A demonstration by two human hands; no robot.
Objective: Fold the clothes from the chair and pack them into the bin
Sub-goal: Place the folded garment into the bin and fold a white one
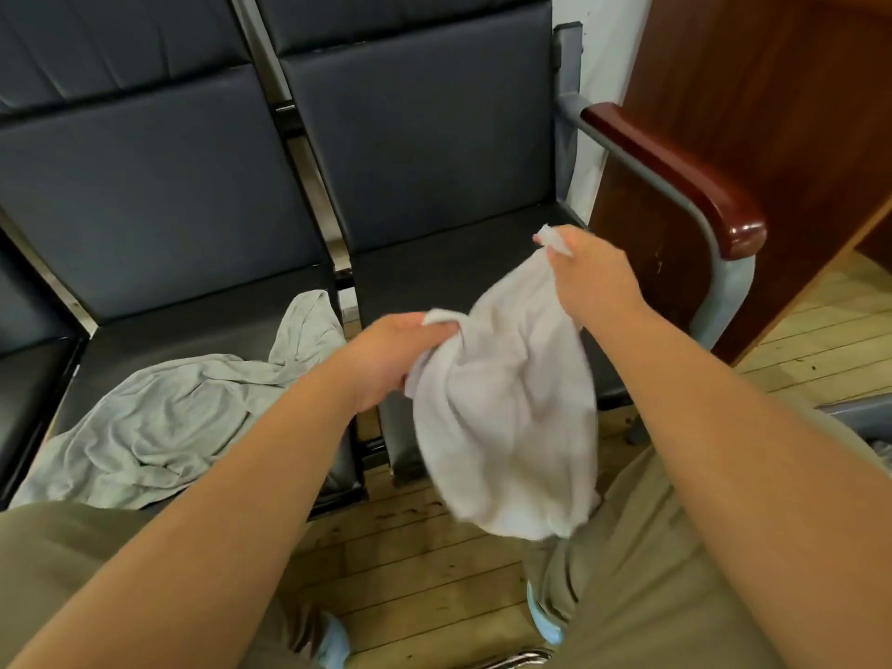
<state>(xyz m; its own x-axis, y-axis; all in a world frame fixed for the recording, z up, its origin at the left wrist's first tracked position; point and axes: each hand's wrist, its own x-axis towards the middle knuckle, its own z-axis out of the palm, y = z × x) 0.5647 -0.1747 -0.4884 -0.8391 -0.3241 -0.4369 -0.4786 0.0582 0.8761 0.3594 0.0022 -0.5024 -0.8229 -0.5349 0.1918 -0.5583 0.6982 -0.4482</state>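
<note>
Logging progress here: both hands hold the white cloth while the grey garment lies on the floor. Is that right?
Not quite. The head view shows the grey garment lying on the chair seat, not the floor. The left hand and right hand do hold the white cloth.

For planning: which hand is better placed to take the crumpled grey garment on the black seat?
Probably left: the left hand is nearer the crumpled grey garment than the right hand; both grip the white cloth.

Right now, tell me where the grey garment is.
Head view, lower left: the grey garment lies crumpled on the seat, beside the left hand gripping the white cloth.
</note>
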